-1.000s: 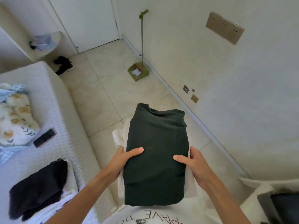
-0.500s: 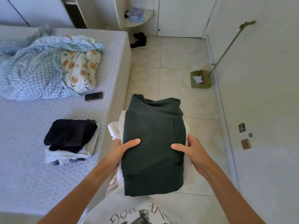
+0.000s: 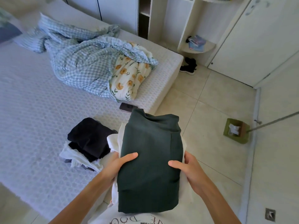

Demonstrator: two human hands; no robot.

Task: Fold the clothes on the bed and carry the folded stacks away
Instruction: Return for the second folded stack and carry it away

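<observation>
both hands grip one folded stack, dark green garment (image 3: 150,160) on top and white cloth beneath, held in front of the chest beside the bed (image 3: 32,110). left hand (image 3: 113,167) and right hand (image 3: 192,173) clamp its sides, thumbs pressed on top, fingers hidden underneath. a second folded stack (image 3: 87,143) lies on the bed near its edge. shirt lettering is partly visible, unreadable.

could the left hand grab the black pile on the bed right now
Probably not as things stand: the left hand and right hand both grip the green stack. The black pile lies uncovered just beside it.
</observation>
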